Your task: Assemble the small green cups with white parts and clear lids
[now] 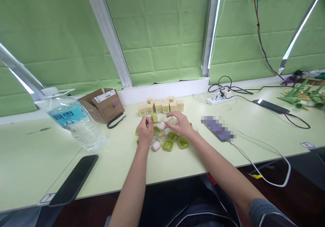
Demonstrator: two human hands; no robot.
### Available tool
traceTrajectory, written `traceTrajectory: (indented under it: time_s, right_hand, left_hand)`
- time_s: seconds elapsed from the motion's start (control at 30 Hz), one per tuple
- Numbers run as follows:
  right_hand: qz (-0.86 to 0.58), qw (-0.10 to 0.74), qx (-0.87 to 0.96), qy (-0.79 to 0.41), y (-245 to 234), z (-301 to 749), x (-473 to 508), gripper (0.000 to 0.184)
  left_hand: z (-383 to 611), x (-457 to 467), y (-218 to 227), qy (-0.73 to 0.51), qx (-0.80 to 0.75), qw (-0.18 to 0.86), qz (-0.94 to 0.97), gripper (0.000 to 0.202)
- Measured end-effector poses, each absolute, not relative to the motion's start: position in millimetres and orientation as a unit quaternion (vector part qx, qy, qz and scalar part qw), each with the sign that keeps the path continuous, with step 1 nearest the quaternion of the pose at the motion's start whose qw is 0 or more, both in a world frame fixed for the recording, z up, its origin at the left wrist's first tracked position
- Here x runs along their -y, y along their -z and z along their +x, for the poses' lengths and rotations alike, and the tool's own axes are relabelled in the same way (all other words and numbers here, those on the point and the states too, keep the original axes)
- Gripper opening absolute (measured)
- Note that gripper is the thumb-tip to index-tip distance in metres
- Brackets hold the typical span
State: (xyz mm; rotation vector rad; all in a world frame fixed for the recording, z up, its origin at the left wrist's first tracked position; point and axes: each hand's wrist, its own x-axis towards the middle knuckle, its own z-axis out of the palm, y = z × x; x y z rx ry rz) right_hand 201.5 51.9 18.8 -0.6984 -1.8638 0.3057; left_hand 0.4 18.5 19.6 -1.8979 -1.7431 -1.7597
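Observation:
Pinched in the fingers of my left hand (145, 129) is a small green-and-white plastic piece (155, 118), raised above the pile. My right hand (180, 123) curves its thumb and forefinger round a clear plastic piece (166, 119), close to the green one. Under and around both hands lies a loose group of small parts: green square cups (168, 145), clear rounded pieces (160, 137) and white cylinders (155, 146). Several of these parts are partly hidden by my hands. Behind them stand several cream-coloured blocks (158, 107), some with a green square on the front.
To the left are a large water bottle (78, 122), an open cardboard box (106, 107), a black strap (116, 120) and a dark phone (74, 179). On the right lie a blurred-screen phone (218, 129) with a white cable, a power strip (220, 97) and another phone (270, 106).

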Motion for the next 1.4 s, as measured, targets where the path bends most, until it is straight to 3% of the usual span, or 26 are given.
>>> traceTrajectory:
  time_s: [0.27, 0.53, 0.97, 1.4]
  right_hand:
    - [-0.235, 0.489, 0.831, -0.122, -23, 202, -47, 0.017]
    - [-0.251, 0.356, 0.882, -0.179, -33, 223, -47, 0.034]
    - [-0.231, 0.331, 0.896, -0.185, -32, 227, -53, 0.022]
    - [-0.214, 0.381, 0.883, -0.170, -21, 216, -55, 0.011]
  left_hand:
    - [1, -17, -21, 0.574, 0.566, 0.010, -0.592, 0.028]
    - [1, -18, -20, 0.569, 0.564, 0.011, -0.598, 0.030]
    - [2, -16, -21, 0.561, 0.560, 0.007, -0.610, 0.030]
    - [5, -16, -21, 0.542, 0.549, 0.000, -0.636, 0.031]
